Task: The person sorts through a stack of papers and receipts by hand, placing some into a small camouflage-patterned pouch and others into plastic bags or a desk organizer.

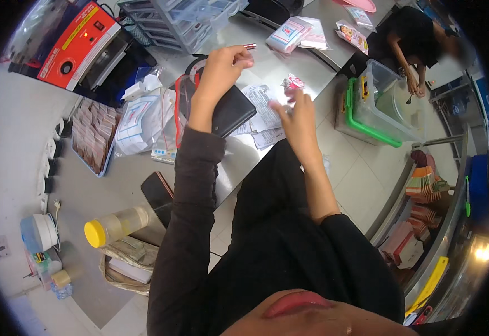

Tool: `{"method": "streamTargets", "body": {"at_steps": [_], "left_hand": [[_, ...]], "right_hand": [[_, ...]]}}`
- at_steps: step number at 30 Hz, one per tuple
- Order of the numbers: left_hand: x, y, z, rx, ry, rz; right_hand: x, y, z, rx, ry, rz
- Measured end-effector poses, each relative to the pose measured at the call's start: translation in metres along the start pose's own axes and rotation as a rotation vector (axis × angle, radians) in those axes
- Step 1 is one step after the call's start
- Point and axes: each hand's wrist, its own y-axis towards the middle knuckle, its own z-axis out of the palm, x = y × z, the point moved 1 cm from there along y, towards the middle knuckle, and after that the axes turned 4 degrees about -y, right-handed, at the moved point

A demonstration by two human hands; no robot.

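My left hand (224, 69) is raised over the metal table (232, 176), its fingers curled; whether it holds anything small cannot be told. Below its wrist lie a black folder-like case (234, 110) and a red-edged clear pouch (181, 109). My right hand (297, 113) hovers by the table's edge with fingers bent and somewhat blurred, and I cannot tell if something is between them. Just beyond its fingertips lies a crumpled pink and silver wrapper (293, 81). Printed papers (263, 105) lie between my hands. A red and white pen-like stick (249, 46) is beyond my left fingertips.
A red cup sealer (76, 46) and a clear drawer unit (177, 25) stand at the upper left. A blue tray (109, 159) holds brown sachets. A yellow-lidded jar (118, 227) lies on its side. At right, another person handles a spoon over a clear bin (412, 126) on the floor.
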Motion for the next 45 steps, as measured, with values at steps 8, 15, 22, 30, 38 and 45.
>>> {"method": "streamTargets", "body": {"at_steps": [8,15,22,30,38,45], "left_hand": [[-0.067,-0.011,0.031,0.374,-0.146,-0.063],[0.006,-0.024,0.051,0.546,0.414,-0.044],[-0.002,-0.016,0.060,0.571,0.468,-0.080],[-0.026,-0.019,0.059,0.562,0.507,-0.334],[-0.010,-0.027,0.050,0.599,0.438,-0.272],[0.031,-0.018,0.053,0.578,0.260,-0.092]], "right_hand": [[-0.067,0.006,-0.078,-0.176,0.942,0.382],[-0.431,-0.180,-0.017,-0.276,0.771,0.976],[-0.581,-0.307,0.177,0.276,0.553,1.307],[-0.606,-0.290,0.273,0.694,-0.306,0.732],[-0.480,-0.227,0.192,0.023,0.395,1.224],[-0.185,-0.049,-0.027,-0.223,0.645,0.425]]}}
